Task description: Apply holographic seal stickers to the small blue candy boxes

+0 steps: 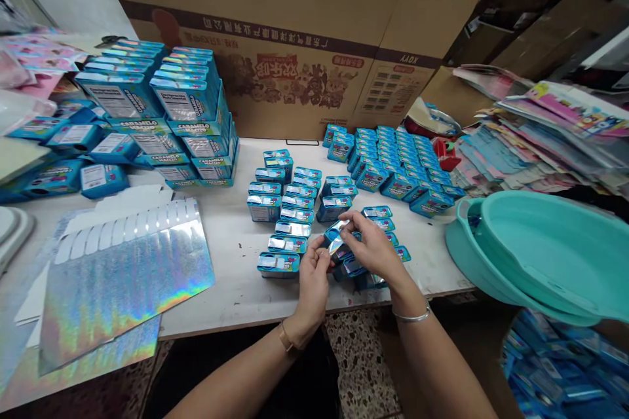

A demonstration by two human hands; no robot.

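Near the table's front edge, my left hand (316, 270) has thumb and fingers closed at one end of a shiny silver sticker strip (336, 245). My right hand (367, 243) pinches the strip's other end, just above a blue candy box (335, 230). More small blue boxes stand upright under and beside my right hand, partly hidden by it. Left of my hands is a column of blue boxes (278, 263), silver strips across their tops. Sheets of holographic silver stickers (132, 268) lie on the left of the table.
Stacked blue cartons (179, 105) stand at the back left, beside loose boxes. Behind the table rises a large cardboard sheet (295, 39). Rows of blue boxes (393, 167) fill the back right. Turquoise basins (550, 249) and piled printed packaging (535, 131) are on the right.
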